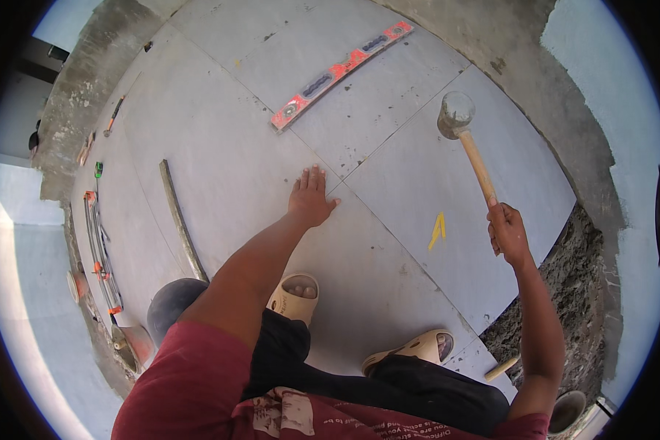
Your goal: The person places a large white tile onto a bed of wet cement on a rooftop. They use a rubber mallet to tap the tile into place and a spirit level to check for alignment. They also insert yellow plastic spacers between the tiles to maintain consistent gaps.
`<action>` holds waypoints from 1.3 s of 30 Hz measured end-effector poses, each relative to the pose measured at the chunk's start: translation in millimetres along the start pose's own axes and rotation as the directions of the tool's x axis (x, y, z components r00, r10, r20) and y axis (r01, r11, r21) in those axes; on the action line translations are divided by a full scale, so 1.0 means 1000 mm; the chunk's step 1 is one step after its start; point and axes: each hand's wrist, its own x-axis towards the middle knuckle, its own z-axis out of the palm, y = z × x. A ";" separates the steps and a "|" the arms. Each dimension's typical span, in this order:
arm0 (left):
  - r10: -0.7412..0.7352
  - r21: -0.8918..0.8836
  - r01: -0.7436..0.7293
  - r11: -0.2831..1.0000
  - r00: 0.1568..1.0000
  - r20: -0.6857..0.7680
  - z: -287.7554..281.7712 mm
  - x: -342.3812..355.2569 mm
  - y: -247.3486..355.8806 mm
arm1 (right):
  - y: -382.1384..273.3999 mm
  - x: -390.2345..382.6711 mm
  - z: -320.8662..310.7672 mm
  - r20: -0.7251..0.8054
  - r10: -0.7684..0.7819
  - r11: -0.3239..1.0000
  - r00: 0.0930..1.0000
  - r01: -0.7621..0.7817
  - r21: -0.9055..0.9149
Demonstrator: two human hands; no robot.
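Left hand (312, 198): flat, fingers spread, palm pressed on large grey floor tile (220, 169), just beside the joint where four tiles meet. Empty, gripping nothing.

Right hand (507, 233): closed around lower end of wooden handle of rubber mallet (458, 117). Mallet raised, grey head held above neighbouring tile (462, 198), well apart from left hand.

Yellow spacer (437, 230): lying on tile face near right hand.

Red spirit level (341, 73): laid flat across far tiles, beyond left hand.

Long grey straightedge (182, 224): lying on floor to the left, apart from both hands.

Tile cutter with orange fittings (99, 249): along left edge of tiled area, beside bare cement border.

Dark round bucket (172, 304): at left, partly hidden behind left arm.

Beige sandals (295, 293): both planted on laid tiles, crouched stance.

Rough mortar bed (565, 293): exposed at right, past tile edge; second wooden handle (501, 368) lying there.

Risks, as judged: too hard a blow likely to crack tile or sink it below its neighbours; off-centre strike near an edge apt to chip a corner; body weight on fresh tiles liable to shift them out of level; grip so low on handle prone to poor aim, left fingers exposed if head drifts their way.
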 end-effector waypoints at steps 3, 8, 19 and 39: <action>0.073 0.021 -0.073 0.997 0.997 0.001 -0.011 0.004 -0.003 | 0.023 -0.019 -0.005 0.000 0.034 0.999 0.999 -0.034 0.008; 0.236 0.100 -0.229 0.968 0.969 -0.071 0.010 0.018 -0.013 | 0.034 -0.027 0.013 0.003 0.083 0.995 0.997 -0.083 0.063; -0.287 -0.488 0.191 0.851 0.949 -0.129 -0.011 0.060 0.012 | -0.032 -0.039 0.027 -0.075 -0.216 0.951 0.974 0.227 0.208; -0.148 -0.340 0.151 0.928 0.988 0.034 -0.031 0.078 0.012 | 0.092 -0.005 0.041 -0.118 -0.319 0.947 0.940 0.320 -0.012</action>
